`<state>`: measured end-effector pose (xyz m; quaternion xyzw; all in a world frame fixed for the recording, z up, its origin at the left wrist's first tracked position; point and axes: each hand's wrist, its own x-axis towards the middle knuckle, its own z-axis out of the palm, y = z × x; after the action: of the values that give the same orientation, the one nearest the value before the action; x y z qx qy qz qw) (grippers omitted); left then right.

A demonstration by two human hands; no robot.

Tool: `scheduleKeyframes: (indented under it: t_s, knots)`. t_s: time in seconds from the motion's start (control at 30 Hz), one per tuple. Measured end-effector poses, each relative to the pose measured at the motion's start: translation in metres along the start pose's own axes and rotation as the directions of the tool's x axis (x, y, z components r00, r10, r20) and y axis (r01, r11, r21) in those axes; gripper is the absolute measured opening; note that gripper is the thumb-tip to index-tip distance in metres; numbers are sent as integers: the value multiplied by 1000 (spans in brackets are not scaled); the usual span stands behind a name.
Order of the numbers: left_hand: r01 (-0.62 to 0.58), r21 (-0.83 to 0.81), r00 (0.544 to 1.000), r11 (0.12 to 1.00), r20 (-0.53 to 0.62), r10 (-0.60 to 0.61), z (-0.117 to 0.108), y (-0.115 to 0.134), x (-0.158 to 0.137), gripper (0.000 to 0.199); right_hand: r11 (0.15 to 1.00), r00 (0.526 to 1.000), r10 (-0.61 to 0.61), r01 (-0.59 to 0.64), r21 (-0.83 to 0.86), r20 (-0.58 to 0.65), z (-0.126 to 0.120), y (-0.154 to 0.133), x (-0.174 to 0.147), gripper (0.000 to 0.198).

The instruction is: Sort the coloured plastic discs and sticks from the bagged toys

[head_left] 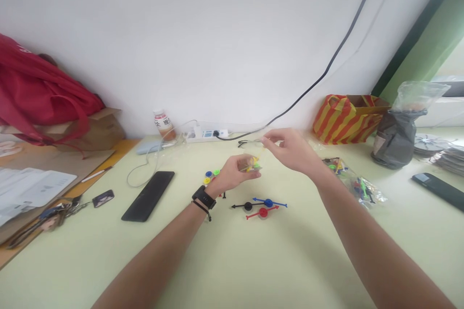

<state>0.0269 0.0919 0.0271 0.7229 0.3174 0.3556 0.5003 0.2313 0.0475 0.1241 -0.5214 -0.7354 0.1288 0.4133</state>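
Observation:
My left hand (234, 175), with a black watch on its wrist, is closed around a small clear plastic bag (254, 164) with yellow and green pieces inside. Up and to the right, my right hand (290, 148) pinches at what looks like the bag's thin upper edge; the film is hard to make out there. Below the hands lie a black arrow spinner (248, 206), a blue arrow spinner (268, 202) and a red arrow spinner (263, 212). Several coloured round pieces (207, 180) sit behind my left wrist, partly hidden by it.
More filled clear bags (364, 189) lie right of my right forearm. A black phone (148, 196) is at left. Against the wall stand a bottle (164, 125), a power strip (206, 135) with cables, a striped bag (348, 120) and a grey bag (395, 137).

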Motion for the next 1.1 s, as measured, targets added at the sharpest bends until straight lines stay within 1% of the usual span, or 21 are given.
scheduleKeyframes:
  t_s: [0.07,0.1,0.17,0.2,0.23,0.27,0.3,0.33,0.37,0.4,0.47,0.5,0.57,0.6,0.7,0.8,0.83,0.9,0.93,1.03,1.1]
  knots:
    - [-3,44,999,999,-33,5,-2,0,1,44,998,1000,-17,18,-68,10,-6,2,0,29]
    - [2,52,999,999,-47,0,-4,0,2,44,997,999,-19,22,-78,35,-10,4,-1,29]
    - [25,49,999,998,-42,-23,-7,-1,2,46,997,989,-49,57,-55,140,-17,8,-1,24]
    - [36,45,999,998,-20,-36,-9,-1,2,50,995,977,-81,89,-33,199,-19,10,-1,21]
    - [45,42,999,998,8,-45,-10,-1,2,55,992,967,-115,122,-18,228,-20,13,-1,17]
    - [49,36,998,998,34,-51,-11,-2,1,60,989,968,-141,148,-20,208,-20,15,-1,15]
    - [51,29,997,998,53,-53,-12,-2,1,67,985,975,-161,168,-34,155,-19,17,0,15]
    - [51,22,997,998,60,-52,-13,-2,0,72,981,978,-178,185,-51,107,-18,19,0,16]
    - [51,14,997,999,57,-52,-13,-2,0,76,977,976,-195,201,-66,93,-17,20,0,16]
    - [51,8,997,999,49,-52,-13,-2,0,78,973,971,-207,217,-76,119,-16,21,0,16]
    - [51,12,998,999,42,-51,-14,-1,0,80,969,954,-208,231,-88,216,-15,22,1,14]
    - [52,20,997,998,47,-53,-14,-1,0,80,969,953,-198,226,-101,231,-14,23,1,13]
    - [65,31,996,997,64,-67,-15,0,-1,80,970,971,-175,198,-140,165,-14,22,1,13]
    - [74,35,994,997,73,-77,-15,1,-1,80,969,974,-170,193,-154,151,-14,22,1,13]
    - [88,44,992,995,92,-92,-15,1,-1,81,965,962,-163,201,-166,218,-14,22,1,15]
    - [75,58,994,995,81,-80,-15,0,-2,87,969,976,-149,176,-175,156,-11,23,-1,18]
    - [73,65,994,995,74,-77,-15,-1,-1,89,970,975,-147,175,-169,164,-9,24,-1,18]
    - [73,81,995,994,61,-78,-15,-1,-1,93,971,961,-154,190,-144,232,-6,24,0,18]
    - [74,88,995,993,59,-79,-16,-2,-1,94,972,957,-159,195,-131,244,-4,24,0,17]
    - [56,87,997,995,56,-61,-16,-1,-1,95,975,974,-168,187,-120,155,-1,22,3,16]
    - [39,77,997,996,57,-43,-16,0,-1,94,975,969,-171,192,-109,177,0,22,3,16]
